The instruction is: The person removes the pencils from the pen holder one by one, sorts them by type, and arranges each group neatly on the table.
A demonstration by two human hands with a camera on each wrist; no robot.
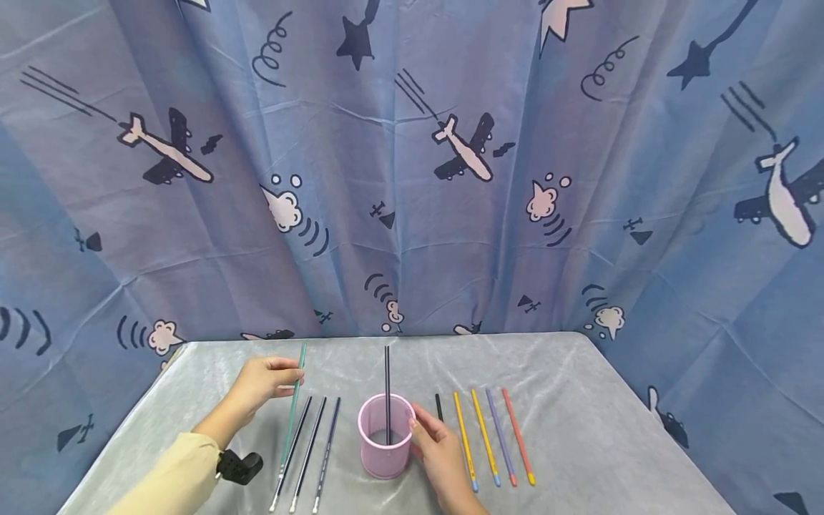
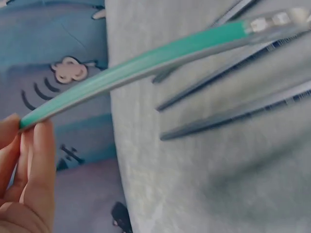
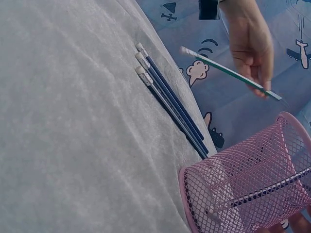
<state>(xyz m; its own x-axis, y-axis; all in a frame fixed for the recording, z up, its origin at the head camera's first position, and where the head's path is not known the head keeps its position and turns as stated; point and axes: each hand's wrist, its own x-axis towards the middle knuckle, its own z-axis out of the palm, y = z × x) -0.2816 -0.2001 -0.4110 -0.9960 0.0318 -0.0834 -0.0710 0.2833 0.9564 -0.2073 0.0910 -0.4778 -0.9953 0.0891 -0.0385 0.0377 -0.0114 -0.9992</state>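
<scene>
My left hand (image 1: pixel 264 383) pinches a green pencil (image 1: pixel 292 416) near its unerasered end, between thumb and fingertips. The pencil slants down toward me, its white eraser end lowest; the right wrist view shows it raised off the cloth. Below it lie three dark blue pencils (image 1: pixel 308 454) with white erasers, side by side. My right hand (image 1: pixel 444 455) grips the pink mesh pencil cup (image 1: pixel 384 463) at its right side, thumb at the rim. A dark pencil (image 1: pixel 388 386) stands in the cup, eraser end down, as the right wrist view shows through the mesh.
Right of the cup lie a black pencil (image 1: pixel 439 406), partly hidden by my right hand, two yellow pencils (image 1: pixel 465 440), a purple pencil (image 1: pixel 501 438) and a red pencil (image 1: pixel 518 436). A grey cloth (image 1: pixel 599 443) covers the table. Behind its back edge hangs a blue patterned curtain (image 1: pixel 412 229).
</scene>
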